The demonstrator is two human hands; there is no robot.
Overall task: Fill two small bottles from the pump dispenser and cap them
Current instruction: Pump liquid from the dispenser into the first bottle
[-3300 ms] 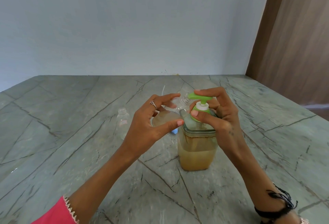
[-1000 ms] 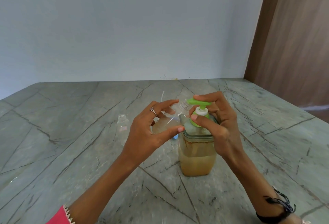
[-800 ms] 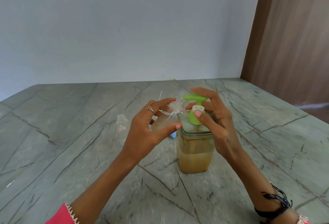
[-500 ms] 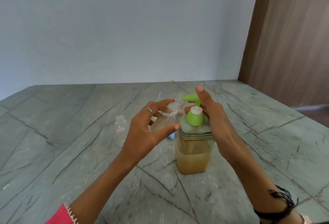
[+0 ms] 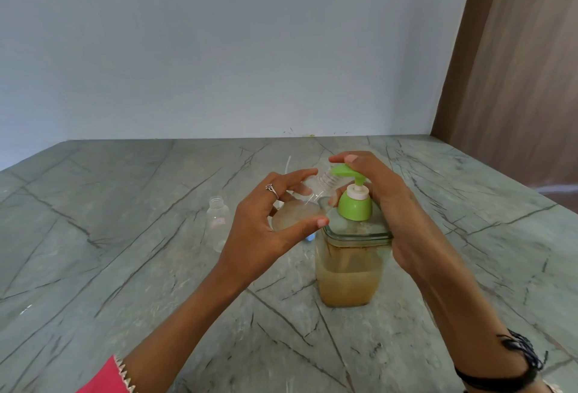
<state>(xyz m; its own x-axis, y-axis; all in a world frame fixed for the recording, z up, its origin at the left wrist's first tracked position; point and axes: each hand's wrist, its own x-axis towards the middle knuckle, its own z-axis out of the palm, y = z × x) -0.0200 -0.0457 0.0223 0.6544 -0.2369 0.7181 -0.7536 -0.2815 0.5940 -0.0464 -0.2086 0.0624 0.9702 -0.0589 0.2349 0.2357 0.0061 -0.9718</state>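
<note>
left hand (image 5: pixel 262 230) fingers curl round the tilted bottle (image 5: pixel 300 211), neck at the spout. right hand (image 5: pixel 384 195) fingers lie straight on the raised pump (image 5: pixel 353 195). step: filling bottle one. next: press down, neck aligned. earlier the right thumb gripped the collar; now released. empty bottle (image 5: pixel 218 223) stands left.
</note>
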